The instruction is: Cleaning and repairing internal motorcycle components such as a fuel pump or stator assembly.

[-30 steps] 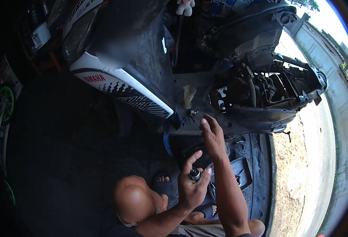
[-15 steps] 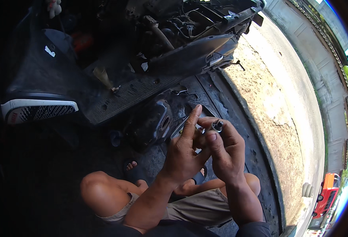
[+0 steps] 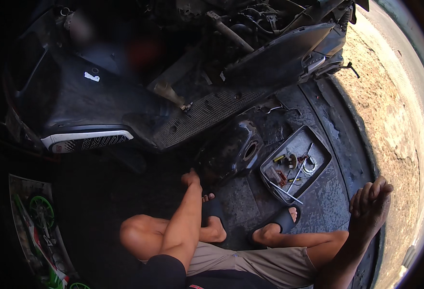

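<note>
My left hand (image 3: pixel 191 177) reaches down into the shadow beside a black metal tank (image 3: pixel 247 129) with a round opening. Its fingers look closed, but whatever they grip is hidden. Off to the right, my right hand (image 3: pixel 372 204) is raised over the floor's edge, its fingers curled in; I cannot make out what is inside them. Between my hands and farther off, a grey tray (image 3: pixel 329 166) holds a T-handled tool (image 3: pixel 285 192), a metal ring (image 3: pixel 310 166) and other small parts.
A partly stripped scooter stands ahead, its ribbed footboard (image 3: pixel 207 117) carrying a tan, brush-like thing (image 3: pixel 169 93). Its dark side panel (image 3: pixel 279 55) extends to the right. A panel with a green-wheeled motorbike picture (image 3: pixel 39 231) lies at lower left. Sunlit ground (image 3: pixel 390 106) borders the dark floor.
My hands were together over the tray with a small cylindrical part in my right fingers. They have since parted, left hand down beside the tank, right hand out to the right. The view has shifted.
</note>
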`<state>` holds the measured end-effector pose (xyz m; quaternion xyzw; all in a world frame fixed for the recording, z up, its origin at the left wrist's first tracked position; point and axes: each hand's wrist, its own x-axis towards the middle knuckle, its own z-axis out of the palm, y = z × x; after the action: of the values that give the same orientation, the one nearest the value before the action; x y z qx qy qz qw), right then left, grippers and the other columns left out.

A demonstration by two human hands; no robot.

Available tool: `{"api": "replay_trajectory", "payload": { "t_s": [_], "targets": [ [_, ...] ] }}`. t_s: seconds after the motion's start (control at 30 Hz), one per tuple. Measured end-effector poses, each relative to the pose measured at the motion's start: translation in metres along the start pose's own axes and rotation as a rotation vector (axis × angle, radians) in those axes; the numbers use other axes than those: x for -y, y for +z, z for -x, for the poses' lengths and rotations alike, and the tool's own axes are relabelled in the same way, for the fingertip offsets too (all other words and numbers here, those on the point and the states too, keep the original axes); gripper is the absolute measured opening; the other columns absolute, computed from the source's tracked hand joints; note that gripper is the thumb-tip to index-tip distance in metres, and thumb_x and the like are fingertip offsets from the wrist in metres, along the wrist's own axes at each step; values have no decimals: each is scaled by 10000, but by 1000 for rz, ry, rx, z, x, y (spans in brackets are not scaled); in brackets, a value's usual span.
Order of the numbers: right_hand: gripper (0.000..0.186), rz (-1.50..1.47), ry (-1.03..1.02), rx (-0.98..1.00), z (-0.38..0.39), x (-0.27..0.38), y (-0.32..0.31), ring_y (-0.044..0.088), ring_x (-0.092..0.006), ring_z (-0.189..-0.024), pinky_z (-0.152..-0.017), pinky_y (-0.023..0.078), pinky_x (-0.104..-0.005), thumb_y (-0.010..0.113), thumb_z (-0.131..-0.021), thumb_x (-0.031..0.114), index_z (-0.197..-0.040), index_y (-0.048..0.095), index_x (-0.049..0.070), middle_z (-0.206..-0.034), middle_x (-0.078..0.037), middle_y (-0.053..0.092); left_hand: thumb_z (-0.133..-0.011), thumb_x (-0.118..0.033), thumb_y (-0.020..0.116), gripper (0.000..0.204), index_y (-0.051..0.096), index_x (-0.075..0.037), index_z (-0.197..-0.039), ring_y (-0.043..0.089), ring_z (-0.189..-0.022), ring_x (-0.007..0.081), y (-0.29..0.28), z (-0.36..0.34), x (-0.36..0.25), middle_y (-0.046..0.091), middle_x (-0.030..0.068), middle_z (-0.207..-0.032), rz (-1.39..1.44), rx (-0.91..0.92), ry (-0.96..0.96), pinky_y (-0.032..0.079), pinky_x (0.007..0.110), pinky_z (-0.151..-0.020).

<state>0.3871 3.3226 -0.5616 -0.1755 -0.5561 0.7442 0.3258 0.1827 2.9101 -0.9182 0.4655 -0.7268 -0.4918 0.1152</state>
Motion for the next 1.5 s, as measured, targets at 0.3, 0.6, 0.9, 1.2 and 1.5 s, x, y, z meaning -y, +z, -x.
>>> {"api": "replay_trajectory", "payload": {
  "t_s": [0.3,0.6,0.9,1.2,1.5],
  "targets": [
    [403,101,129,127,-13,4,0,409,-58,-439,-429,366,-224,617,-985,393,-790,477,70,-557,6,466,-931,-223,605,463,568,135,-1222,643,-1120,360,22,1,-4,632,284,-1220,-286,208,-95,502,405,-959],
    [330,80,164,68,-17,14,8,447,-20,-485,-433,357,-197,666,-968,317,-857,556,27,-600,24,513,-967,-235,560,465,530,135,-1247,681,-969,357,-21,59,-64,653,248,-1155,-44,-74,170,537,382,-873],
    [302,88,60,-12,-15,37,-7,413,13,-543,-463,276,-151,700,-950,290,-923,585,12,-666,40,518,-955,-108,564,232,529,103,-1044,711,-747,301,-32,79,-190,651,263,-993,146,-53,865,603,303,-498],
    [452,51,-57,-107,4,50,-77,351,-18,-448,-391,294,-170,561,-995,476,-821,509,62,-575,26,416,-877,-400,694,711,527,161,-1280,587,-1196,411,-28,-4,-224,609,316,-1249,-613,75,734,428,429,-1033],
    [261,427,496,-274,-50,-130,-171,482,-66,-529,-483,371,-235,665,-952,259,-988,639,1,-673,5,555,-974,-224,614,316,636,53,-823,463,-602,102,-30,153,-251,536,20,-643,-306,191,1080,391,293,-578]
  ]
}}
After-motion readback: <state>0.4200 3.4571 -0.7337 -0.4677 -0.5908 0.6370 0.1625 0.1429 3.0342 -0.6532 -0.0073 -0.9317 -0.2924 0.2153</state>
